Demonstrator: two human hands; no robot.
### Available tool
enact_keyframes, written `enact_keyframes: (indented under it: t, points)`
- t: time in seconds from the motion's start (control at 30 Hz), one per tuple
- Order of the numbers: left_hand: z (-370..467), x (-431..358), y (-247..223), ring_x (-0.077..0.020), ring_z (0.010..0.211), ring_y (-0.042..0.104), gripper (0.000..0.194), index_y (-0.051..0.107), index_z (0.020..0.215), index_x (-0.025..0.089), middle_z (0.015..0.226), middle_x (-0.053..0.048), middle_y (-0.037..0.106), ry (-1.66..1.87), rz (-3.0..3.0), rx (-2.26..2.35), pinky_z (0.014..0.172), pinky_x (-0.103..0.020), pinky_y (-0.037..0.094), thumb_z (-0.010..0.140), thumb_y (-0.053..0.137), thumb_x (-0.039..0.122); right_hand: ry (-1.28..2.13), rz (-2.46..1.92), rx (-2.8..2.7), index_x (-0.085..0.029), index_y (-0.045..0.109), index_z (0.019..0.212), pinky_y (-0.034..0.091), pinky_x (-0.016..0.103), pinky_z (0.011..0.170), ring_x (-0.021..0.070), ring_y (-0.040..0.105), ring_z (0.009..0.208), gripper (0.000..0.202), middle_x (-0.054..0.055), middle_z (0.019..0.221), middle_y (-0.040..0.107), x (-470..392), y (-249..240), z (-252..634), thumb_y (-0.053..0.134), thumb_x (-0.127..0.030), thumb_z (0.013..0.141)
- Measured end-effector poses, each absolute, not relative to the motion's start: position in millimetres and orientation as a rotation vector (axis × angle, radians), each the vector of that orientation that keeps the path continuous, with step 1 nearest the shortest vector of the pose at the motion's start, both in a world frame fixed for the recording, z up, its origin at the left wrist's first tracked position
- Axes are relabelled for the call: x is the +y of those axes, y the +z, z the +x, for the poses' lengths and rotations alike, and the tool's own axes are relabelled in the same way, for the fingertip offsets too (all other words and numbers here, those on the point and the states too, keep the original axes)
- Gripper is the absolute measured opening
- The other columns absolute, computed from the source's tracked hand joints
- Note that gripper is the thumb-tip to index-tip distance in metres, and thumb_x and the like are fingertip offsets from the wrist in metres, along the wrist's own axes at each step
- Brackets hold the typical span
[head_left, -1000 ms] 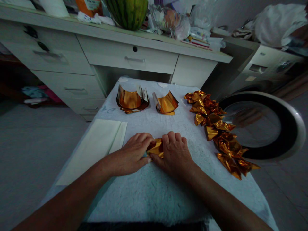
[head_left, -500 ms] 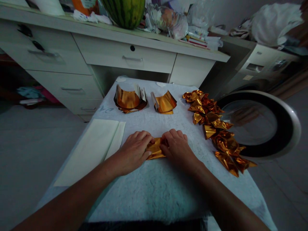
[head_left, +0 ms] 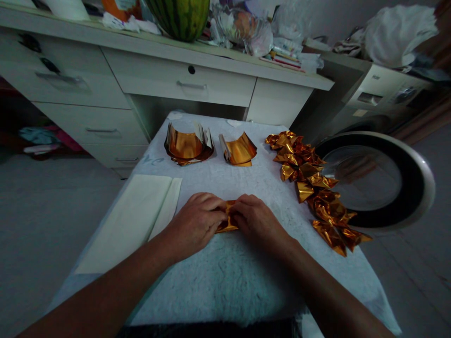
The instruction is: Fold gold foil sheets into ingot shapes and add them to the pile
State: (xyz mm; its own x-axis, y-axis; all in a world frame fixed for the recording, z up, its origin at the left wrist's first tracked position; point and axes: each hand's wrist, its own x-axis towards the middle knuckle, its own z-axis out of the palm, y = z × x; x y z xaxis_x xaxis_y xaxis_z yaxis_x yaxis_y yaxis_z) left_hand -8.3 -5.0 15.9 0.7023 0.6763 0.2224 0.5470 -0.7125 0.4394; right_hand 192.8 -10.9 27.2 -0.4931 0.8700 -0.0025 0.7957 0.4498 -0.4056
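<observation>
1. Gold paper (head_left: 228,228) looks shiny, creased and folded, partly hidden from view.
2. Its long axis seems to run left to right; both ends are covered.
3. The left hand (head_left: 199,224) and right hand (head_left: 259,221) pinch it on the cloth-covered table (head_left: 218,281).
4. Crumpled gold bundles (head_left: 305,191) lie rightward.

Foil piece (head_left: 229,227): on the desk (head_left: 225,277), between the hands (head_left: 198,225)
Paper (head_left: 123,220): on the desk, left of the hands
Left foil stack (head_left: 185,145): at the far end
Right foil stack (head_left: 241,150): just beside it
Foil row (head_left: 305,190): along the right edge
Drawer cabinet (head_left: 211,89): behind the desk, watermelon (head_left: 179,19) on top
Washing machine (head_left: 348,112): right of the drawer cabinet
</observation>
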Motion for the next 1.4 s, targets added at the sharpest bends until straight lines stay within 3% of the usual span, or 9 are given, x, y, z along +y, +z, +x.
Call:
enact_keyframes:
  t: [0.13,0.4,0.63,0.83,1.1,1.27,1.4]
  points:
    - [-7,-6,15,-0.0197,0.087,0.059,0.024,0.070,0.087,0.020,0.088,-0.004,0.064,0.407,2.593,0.872,0.082,-0.037,0.046,0.094,0.047,0.015,0.513,-1.461,-2.488,-0.015,0.068,0.093,0.042,0.030,0.084,0.0175,0.056,0.090,0.014,0.006,0.093,0.064,-15,27,194,0.054,-0.012,0.090]
    - [-10,-18,26,-0.0215,0.092,0.062,0.023,0.068,0.095,0.020,0.098,-0.007,0.065,0.336,2.720,0.837,0.083,-0.037,0.053,0.095,0.045,0.016,0.477,-1.516,-2.456,-0.018,0.063,0.103,0.039,0.035,0.086,0.0203,0.053,0.097,0.015,0.006,0.106,0.062,-22,19,195,0.051,-0.017,0.093]
    - [-6,-38,10,-0.0258,0.112,0.062,0.025,0.066,0.112,0.015,0.119,-0.013,0.066,0.350,2.950,0.906,0.097,-0.042,0.052,0.095,0.047,0.016,0.418,-1.576,-2.466,-0.019,0.059,0.101,0.038,0.038,0.087,0.0228,0.050,0.099,0.012,0.007,0.109,0.060,-26,20,190,0.050,-0.018,0.094]
    - [-19,-50,-8,-0.0285,0.122,0.059,0.040,0.058,0.126,0.013,0.133,-0.017,0.061,0.321,3.098,0.976,0.098,-0.043,0.051,0.092,0.040,0.007,0.360,-1.571,-2.453,-0.020,0.055,0.102,0.038,0.041,0.087,0.0251,0.049,0.099,0.013,0.008,0.111,0.059,-30,19,187,0.054,-0.027,0.091]
    - [-35,-60,-4,-0.0286,0.107,0.067,0.034,0.064,0.114,0.009,0.118,-0.018,0.070,0.510,3.144,0.948,0.086,-0.043,0.057,0.100,0.035,0.017,0.323,-1.624,-2.422,-0.018,0.054,0.105,0.038,0.043,0.089,0.0260,0.049,0.099,0.028,0.008,0.108,0.057,-33,20,180,0.058,-0.039,0.088]
    - [-32,-58,-5,-0.0274,0.107,0.065,0.028,0.064,0.112,0.009,0.114,-0.015,0.070,0.583,3.061,0.966,0.088,-0.043,0.057,0.098,0.041,0.015,0.240,-1.658,-2.406,-0.017,0.054,0.107,0.038,0.045,0.087,0.0280,0.048,0.098,0.041,0.010,0.107,0.056,-35,16,174,0.056,-0.053,0.086]
    - [-27,-55,-5,-0.0258,0.101,0.066,0.026,0.063,0.113,0.009,0.108,-0.014,0.071,0.628,3.005,0.993,0.087,-0.043,0.057,0.097,0.044,0.017,0.204,-1.671,-2.403,-0.017,0.053,0.107,0.038,0.046,0.086,0.0286,0.047,0.098,0.042,0.011,0.107,0.056,-35,16,172,0.054,-0.054,0.087]
